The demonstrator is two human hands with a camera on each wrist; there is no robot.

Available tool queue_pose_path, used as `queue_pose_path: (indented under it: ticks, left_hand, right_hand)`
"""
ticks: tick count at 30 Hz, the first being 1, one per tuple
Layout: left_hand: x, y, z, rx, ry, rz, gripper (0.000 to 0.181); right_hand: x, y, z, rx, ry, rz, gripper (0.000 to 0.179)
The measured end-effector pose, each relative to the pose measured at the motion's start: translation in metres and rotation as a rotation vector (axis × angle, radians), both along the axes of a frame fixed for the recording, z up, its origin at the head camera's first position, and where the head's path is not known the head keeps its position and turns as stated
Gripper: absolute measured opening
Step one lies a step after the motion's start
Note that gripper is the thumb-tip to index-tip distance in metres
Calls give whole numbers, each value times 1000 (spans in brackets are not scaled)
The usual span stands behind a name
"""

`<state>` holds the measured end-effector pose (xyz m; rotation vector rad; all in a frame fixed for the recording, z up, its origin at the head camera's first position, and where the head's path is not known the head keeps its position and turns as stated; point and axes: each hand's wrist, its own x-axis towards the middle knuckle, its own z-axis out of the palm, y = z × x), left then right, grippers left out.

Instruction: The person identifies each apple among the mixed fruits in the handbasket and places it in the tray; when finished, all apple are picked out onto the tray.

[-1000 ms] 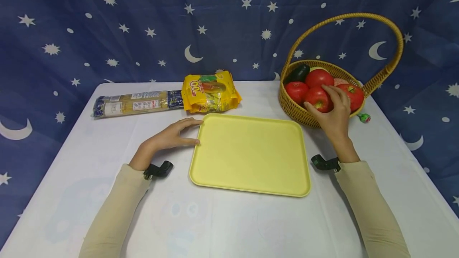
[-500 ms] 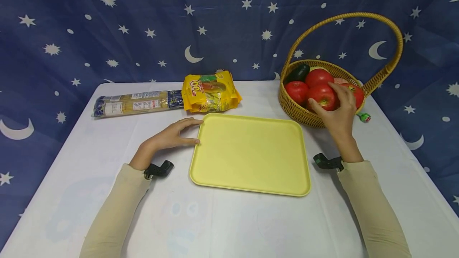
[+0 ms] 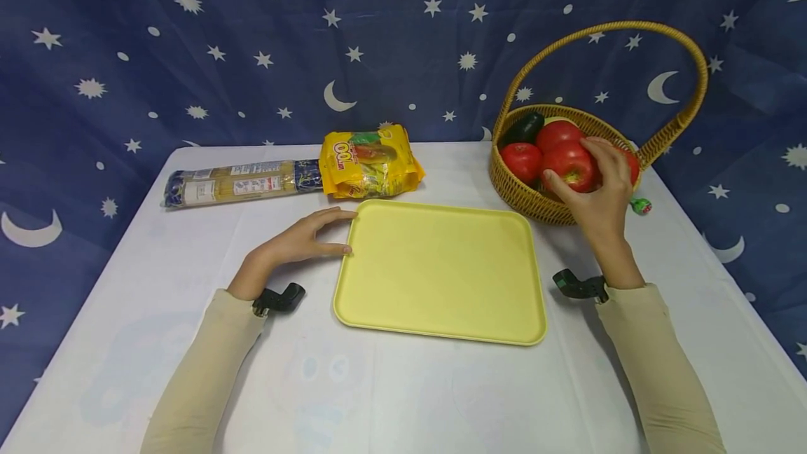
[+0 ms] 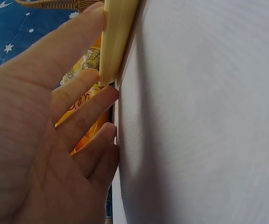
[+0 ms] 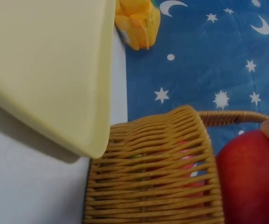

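At the wicker basket (image 3: 536, 209), my right hand (image 3: 602, 209) grips a shiny red apple (image 3: 569, 165) between thumb and fingers. The same apple (image 5: 248, 179) rises above the basket's woven wall (image 5: 157, 177) in the right wrist view, with one fingertip on it. Around it in the basket lie a red tomato (image 3: 521, 162), another red fruit (image 3: 557, 133) and a dark green vegetable (image 3: 525, 129). My left hand (image 3: 302, 235) rests at the left edge of a pale yellow tray (image 3: 441, 272), thumb and fingers spread. Its fingertips (image 4: 93, 74) meet the tray's rim in the left wrist view.
Behind the tray stands a yellow packet (image 3: 372, 163). A long pack of spaghetti (image 3: 246, 182) lies left of it. The basket's tall handle (image 3: 621, 25) arches over the fruit. A small green and red item (image 3: 641, 207) lies right of the basket, before a starry blue cloth (image 3: 403, 40).
My right hand has shifted a little to the right, and the apple has moved right and slightly up with it. The left hand and the tray have stayed in place.
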<state>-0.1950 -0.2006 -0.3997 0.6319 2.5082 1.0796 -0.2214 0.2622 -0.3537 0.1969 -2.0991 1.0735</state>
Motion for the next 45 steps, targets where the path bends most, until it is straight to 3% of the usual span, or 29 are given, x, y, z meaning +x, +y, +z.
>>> queue_pose_path:
  ticks: [21,33,45]
  left_hand:
    - [-1,-2,-2,-12,0,7,70]
    - [-1,-1,-2,-10,-7,3,70]
    - [-1,0,0,-5,-8,4,69]
  right_hand:
    - [8,-21,16,66,0,58,60]
    - [10,-37,11,78,-9,85,59]
    - [11,-59,6,74,-19,170,58]
